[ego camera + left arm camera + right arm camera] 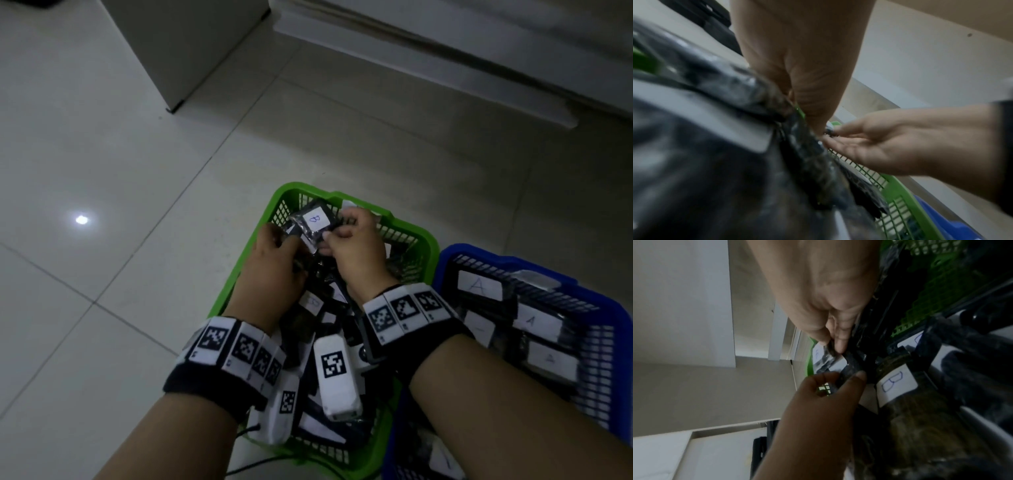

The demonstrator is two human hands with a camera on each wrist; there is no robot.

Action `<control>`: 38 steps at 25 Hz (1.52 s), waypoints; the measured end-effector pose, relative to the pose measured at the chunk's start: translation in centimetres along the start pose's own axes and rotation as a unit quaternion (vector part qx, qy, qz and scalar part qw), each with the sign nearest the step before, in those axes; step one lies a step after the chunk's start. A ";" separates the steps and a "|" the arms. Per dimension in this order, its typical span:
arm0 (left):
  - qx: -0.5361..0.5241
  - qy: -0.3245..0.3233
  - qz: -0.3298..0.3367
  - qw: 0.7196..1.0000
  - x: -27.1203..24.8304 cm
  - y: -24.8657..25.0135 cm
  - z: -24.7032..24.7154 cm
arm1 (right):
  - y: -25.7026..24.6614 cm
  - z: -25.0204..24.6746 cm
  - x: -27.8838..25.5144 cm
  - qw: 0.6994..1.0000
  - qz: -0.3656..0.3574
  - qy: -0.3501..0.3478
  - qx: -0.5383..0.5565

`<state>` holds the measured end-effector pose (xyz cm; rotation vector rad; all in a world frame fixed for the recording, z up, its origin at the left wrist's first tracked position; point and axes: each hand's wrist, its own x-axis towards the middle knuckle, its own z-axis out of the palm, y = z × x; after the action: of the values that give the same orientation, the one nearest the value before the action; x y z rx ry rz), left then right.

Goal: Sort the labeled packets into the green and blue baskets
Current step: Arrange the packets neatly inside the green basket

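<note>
The green basket [291, 188] is heaped with dark plastic packets bearing white "B" labels. Both hands are over its far end. My right hand [334, 228] pinches a dark packet labelled "B" [313, 219] and holds it above the heap. My left hand [286, 240] pinches dark plastic at that packet's lower left corner. In the right wrist view the right hand's fingertips [838, 344] sit on the held packet [828, 361], and the left hand [851, 374] grips its dark edge. Another "B" packet [894, 382] lies beside it. The blue basket [479, 251] holds packets labelled "A" [479, 286].
The two baskets stand side by side on a pale tiled floor [137, 205], blue to the right of green. A white cabinet [178, 51] stands at the back left and a white ledge [445, 68] runs along the back right. Marker bands wrap both wrists.
</note>
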<state>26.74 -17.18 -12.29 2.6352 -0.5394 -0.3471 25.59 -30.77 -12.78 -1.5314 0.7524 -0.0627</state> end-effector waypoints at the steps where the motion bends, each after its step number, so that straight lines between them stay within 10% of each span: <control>1: 0.008 0.001 -0.014 1.000 0.4 0.1 0.0 | 0.1 -0.5 0.0 1.000 -0.008 -0.003 -0.017; 10: 0.115 0.031 -0.029 0.992 2.0 1.0 -0.2 | -0.7 -1.8 -0.5 0.962 -0.076 -0.191 -0.179; 14: 0.126 0.096 0.044 0.986 1.4 0.5 -0.8 | -0.3 -2.9 -0.9 0.981 -0.027 -0.055 -0.185; 18: 0.023 -0.065 0.034 0.997 -0.4 0.0 -1.5 | -0.1 -4.3 -3.2 0.808 0.046 -0.245 -0.534; 27: 0.050 -0.076 0.048 0.995 -3.6 -0.9 -0.6 | 1.9 -5.1 -3.8 0.925 0.040 -0.128 -0.356; 34: 0.147 -0.107 0.099 0.978 -4.1 1.2 0.3 | 1.1 -5.7 -4.2 0.866 -0.035 -0.079 -0.493; 38: 0.172 -0.129 0.093 0.972 -4.0 1.8 0.5 | 1.6 -5.6 -3.9 0.834 -0.024 -0.166 -0.526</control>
<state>22.45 -17.15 -11.34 2.8520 -1.0058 -0.5877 19.23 -33.63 -11.90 -2.5149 0.4542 0.6773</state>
